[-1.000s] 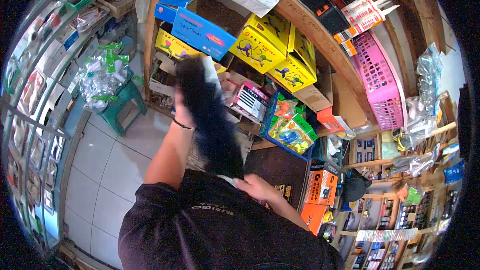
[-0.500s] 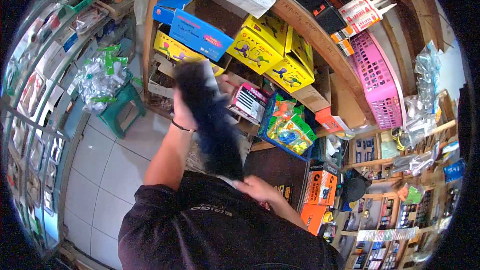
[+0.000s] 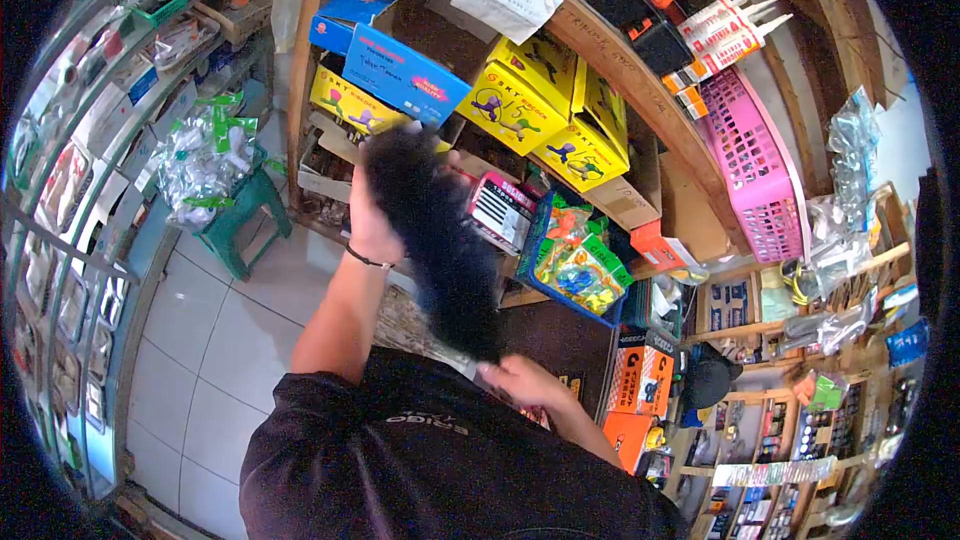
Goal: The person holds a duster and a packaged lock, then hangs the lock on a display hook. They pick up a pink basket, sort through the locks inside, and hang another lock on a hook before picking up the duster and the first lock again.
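Compared with a second ago, the dark thing (image 3: 440,240) between the person's hands has swung a little: its lower end lies farther to the right, and the white edge that showed beside its top is out of sight. It looks soft-edged, but it is too blurred for me to say what it is. To judge by that small shift, the handling goes on and nothing has been set down.

Left hand (image 3: 370,225), with a dark band (image 3: 368,258) at its wrist, is against the thing's upper part; most of its fingers are hidden, so I can't tell how tightly they close. Right hand (image 3: 520,380) is by the lower end, fingers bent near a pale strip (image 3: 466,366); whether they pinch it I can't tell.

Just beyond are the pink-and-black box (image 3: 500,215) and some bagged packets (image 3: 575,275). Higher up are a blue box (image 3: 405,80) and yellow boxes (image 3: 520,105); off left, a green stool (image 3: 240,230) carries clear bags (image 3: 205,165).
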A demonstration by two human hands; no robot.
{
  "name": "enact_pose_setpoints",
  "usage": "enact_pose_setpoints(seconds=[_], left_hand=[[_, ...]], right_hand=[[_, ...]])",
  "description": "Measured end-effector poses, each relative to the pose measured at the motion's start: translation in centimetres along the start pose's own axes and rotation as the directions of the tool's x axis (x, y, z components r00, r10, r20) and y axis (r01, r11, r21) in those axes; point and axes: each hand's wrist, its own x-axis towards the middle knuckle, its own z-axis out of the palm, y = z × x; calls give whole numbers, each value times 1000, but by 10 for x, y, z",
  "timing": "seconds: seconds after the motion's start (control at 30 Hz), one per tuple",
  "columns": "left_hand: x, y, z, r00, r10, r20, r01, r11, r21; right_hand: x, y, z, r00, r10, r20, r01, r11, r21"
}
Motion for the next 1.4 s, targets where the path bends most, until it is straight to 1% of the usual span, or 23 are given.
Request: enact_pose_setpoints(seconds=[0.03, 0.1, 0.17, 0.23, 0.3, 0.33, 0.43, 0.5, 0.57, 0.63, 0.7, 0.77, 0.83, 0.9, 0.97, 1.0, 1.03, 1.13, 1.17, 1.23, 1.3, 1.33, 1.4], left_hand=[[-1, 4, -5, 955, -135, 266, 135, 991, 21], [0, 8, 0, 945, -171, 278, 180, 984, -8], [0, 6, 28, 972, 86, -220, -98, 994, -43], [0, 4, 17, 962, 106, -253, -109, 994, 1], [-2, 7, 6, 957, -146, 251, 140, 989, 41], [-1, 7, 8, 956, -144, 254, 138, 990, 40], [0, 4, 26, 976, 68, -209, -79, 996, -44], [0, 1, 10, 980, 19, -197, -46, 990, -136], [1, 1, -13, 955, -165, 246, 176, 984, -24], [3, 6, 2, 937, -201, 285, 209, 978, 3], [2, 2, 27, 989, -4, -146, 2, 1000, -13], [3, -4, 15, 982, 47, -184, -33, 997, 76], [3, -1, -15, 966, -181, 186, 196, 979, -64], [3, -2, -7, 960, -103, 262, 101, 995, 20], [10, -4, 22, 979, -15, -203, -5, 995, -97], [9, -8, 27, 987, 4, -163, -9, 999, -31], [6, -4, 8, 980, -164, 109, 159, 986, 56], [7, -6, -4, 958, -252, 140, 269, 955, -127], [-1, -5, -1, 970, -191, 151, 192, 981, 9], [4, -9, 21, 971, -61, -233, 44, 996, -77], [-2, -10, 3, 966, -241, 95, 246, 968, -52], [-3, -6, -12, 957, -274, 89, 279, 960, -38], [1, -4, -25, 946, -289, 150, 299, 953, -50]], right_hand=[[-3, -5, -1, 990, -78, 121, 92, 990, -110], [0, 3, -1, 996, -73, 59, 76, 996, -42], [7, 7, -2, 988, 147, -45, -134, 969, 207], [4, 1, 2, 990, 133, -41, -126, 980, 152], [6, 9, 8, 980, -164, 111, 172, 983, -67], [1, 1, 6, 993, -102, 57, 99, 994, 53], [12, 12, 11, 992, 107, -70, -74, 925, 372], [10, 10, 10, 996, 88, -7, -84, 970, 226], [1, -5, 6, 989, -83, 124, 89, 995, -46], [-2, -10, 1, 993, -119, 3, 118, 988, 101], [7, 0, 7, 988, 119, -101, -80, 942, 325], [-1, -11, 4, 993, 68, 96, -71, 997, 27], [-2, 2, 15, 995, -26, 93, 24, 1000, 16], [1, 10, 17, 997, 74, -6, -72, 981, 182], [-2, 5, 19, 979, 188, -82, -146, 920, 364], [-7, -6, 17, 995, 96, -22, -89, 973, 212], [-10, -12, 16, 999, 10, 49, -13, 998, 57], [-10, -4, 21, 990, 52, -130, -30, 985, 168], [-10, 0, 24, 975, 80, -207, -33, 975, 221], [-6, 0, 26, 962, 229, -149, -162, 918, 362], [-10, -9, 28, 1000, 13, 16, -15, 990, 139], [-13, -16, 27, 991, -132, -14, 132, 989, 64], [-7, -5, 26, 996, -44, -78, 56, 986, 155]])
